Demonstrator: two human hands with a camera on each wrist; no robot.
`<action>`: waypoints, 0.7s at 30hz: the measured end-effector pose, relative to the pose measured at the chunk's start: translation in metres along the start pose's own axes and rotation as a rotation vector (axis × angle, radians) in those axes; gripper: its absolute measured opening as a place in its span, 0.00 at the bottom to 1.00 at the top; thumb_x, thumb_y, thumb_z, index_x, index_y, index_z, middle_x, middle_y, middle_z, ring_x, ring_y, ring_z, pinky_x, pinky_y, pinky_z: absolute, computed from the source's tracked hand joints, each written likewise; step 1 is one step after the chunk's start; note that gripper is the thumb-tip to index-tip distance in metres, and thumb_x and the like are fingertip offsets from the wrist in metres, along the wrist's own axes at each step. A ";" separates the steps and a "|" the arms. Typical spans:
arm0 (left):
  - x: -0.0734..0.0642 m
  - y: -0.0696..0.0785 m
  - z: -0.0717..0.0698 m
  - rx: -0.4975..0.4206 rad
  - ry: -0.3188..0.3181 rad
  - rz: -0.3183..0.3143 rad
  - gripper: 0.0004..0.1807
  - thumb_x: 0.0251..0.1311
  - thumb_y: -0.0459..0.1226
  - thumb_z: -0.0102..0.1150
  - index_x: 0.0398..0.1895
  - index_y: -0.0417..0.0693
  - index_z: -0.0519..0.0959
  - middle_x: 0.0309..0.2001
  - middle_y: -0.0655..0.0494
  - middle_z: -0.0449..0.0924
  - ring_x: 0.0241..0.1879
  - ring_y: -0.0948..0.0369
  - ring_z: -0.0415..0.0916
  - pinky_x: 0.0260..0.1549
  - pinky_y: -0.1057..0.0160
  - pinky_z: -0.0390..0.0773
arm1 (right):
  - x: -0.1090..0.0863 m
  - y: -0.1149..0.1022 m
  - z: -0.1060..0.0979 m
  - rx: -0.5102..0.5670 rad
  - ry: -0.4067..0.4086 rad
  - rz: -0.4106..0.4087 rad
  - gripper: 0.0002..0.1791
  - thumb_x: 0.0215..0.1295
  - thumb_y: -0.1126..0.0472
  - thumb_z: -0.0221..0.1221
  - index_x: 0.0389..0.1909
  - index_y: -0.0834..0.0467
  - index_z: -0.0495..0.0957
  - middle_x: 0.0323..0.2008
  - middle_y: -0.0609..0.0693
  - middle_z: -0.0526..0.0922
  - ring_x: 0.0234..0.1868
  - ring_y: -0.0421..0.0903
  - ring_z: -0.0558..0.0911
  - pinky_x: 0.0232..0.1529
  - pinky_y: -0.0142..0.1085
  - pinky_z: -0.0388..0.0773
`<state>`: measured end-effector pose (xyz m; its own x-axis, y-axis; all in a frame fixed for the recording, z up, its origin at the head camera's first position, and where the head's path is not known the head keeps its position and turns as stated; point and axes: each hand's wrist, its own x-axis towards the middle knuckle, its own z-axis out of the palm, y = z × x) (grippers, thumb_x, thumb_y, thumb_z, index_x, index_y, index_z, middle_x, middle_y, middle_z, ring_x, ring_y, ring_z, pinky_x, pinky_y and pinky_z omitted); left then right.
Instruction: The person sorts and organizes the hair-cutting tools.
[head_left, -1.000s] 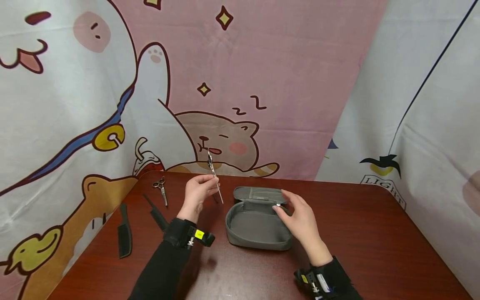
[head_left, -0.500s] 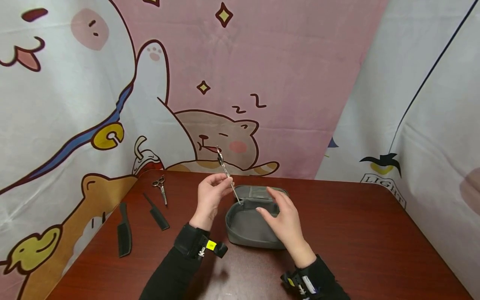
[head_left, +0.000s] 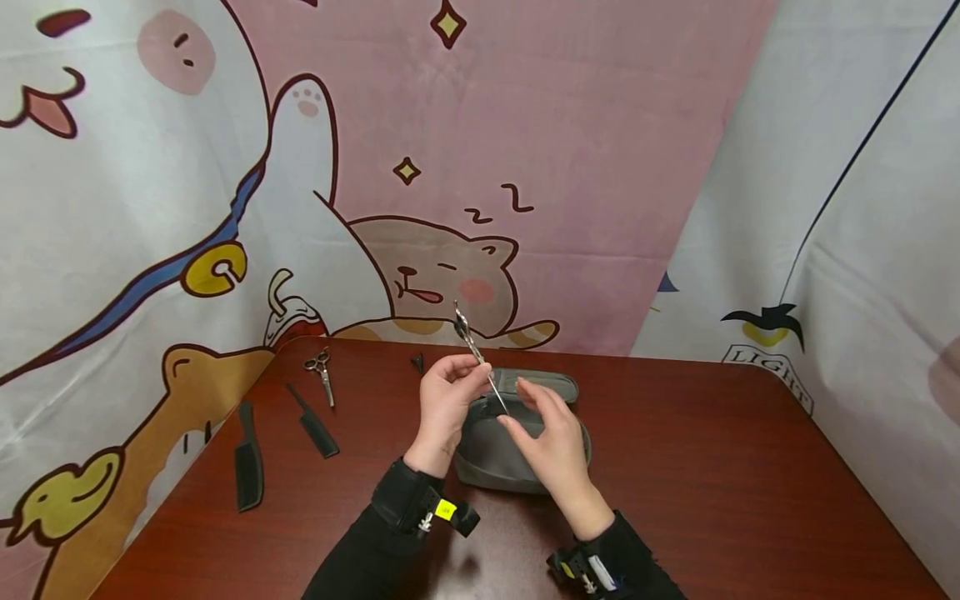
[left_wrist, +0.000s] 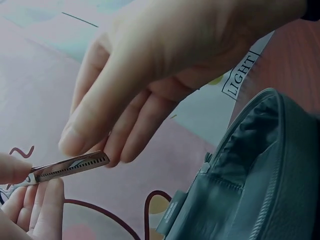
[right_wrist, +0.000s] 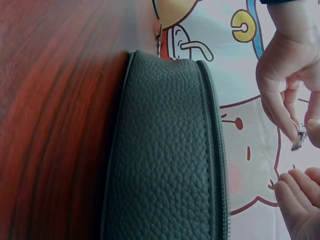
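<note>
Left hand [head_left: 444, 398] pinching slim silver thinning shears [head_left: 480, 363] has shifted right to frame centre, over grey leather zip pouch [head_left: 487, 454]; right hand [head_left: 551, 442], fingers spread, now touches blade tip.

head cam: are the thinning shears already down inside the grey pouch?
No. The left hand pinches the thinning shears in the air above the open grey pouch, with the right hand at their tip.
</note>
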<state>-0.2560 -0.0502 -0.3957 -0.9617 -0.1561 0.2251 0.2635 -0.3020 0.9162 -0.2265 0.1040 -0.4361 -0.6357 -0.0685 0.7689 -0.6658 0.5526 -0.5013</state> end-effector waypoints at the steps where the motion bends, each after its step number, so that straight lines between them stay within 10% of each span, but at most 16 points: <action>1: -0.001 -0.001 0.001 -0.001 0.002 0.009 0.10 0.58 0.24 0.65 0.41 0.25 0.78 0.29 0.52 0.73 0.27 0.63 0.81 0.34 0.61 0.84 | 0.000 0.000 0.000 0.005 0.005 -0.003 0.33 0.48 0.66 0.76 0.57 0.65 0.77 0.47 0.55 0.82 0.47 0.50 0.83 0.47 0.40 0.81; 21: -0.013 -0.007 0.014 -0.033 0.008 0.015 0.10 0.57 0.23 0.65 0.40 0.25 0.77 0.29 0.51 0.78 0.28 0.62 0.79 0.33 0.62 0.84 | -0.002 -0.001 0.003 -0.036 0.050 0.011 0.14 0.54 0.69 0.73 0.42 0.59 0.86 0.34 0.49 0.84 0.33 0.41 0.83 0.32 0.34 0.82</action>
<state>-0.2464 -0.0328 -0.4008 -0.9571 -0.1682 0.2358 0.2801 -0.3303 0.9014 -0.2260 0.1011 -0.4384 -0.6221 -0.0206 0.7826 -0.6437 0.5825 -0.4964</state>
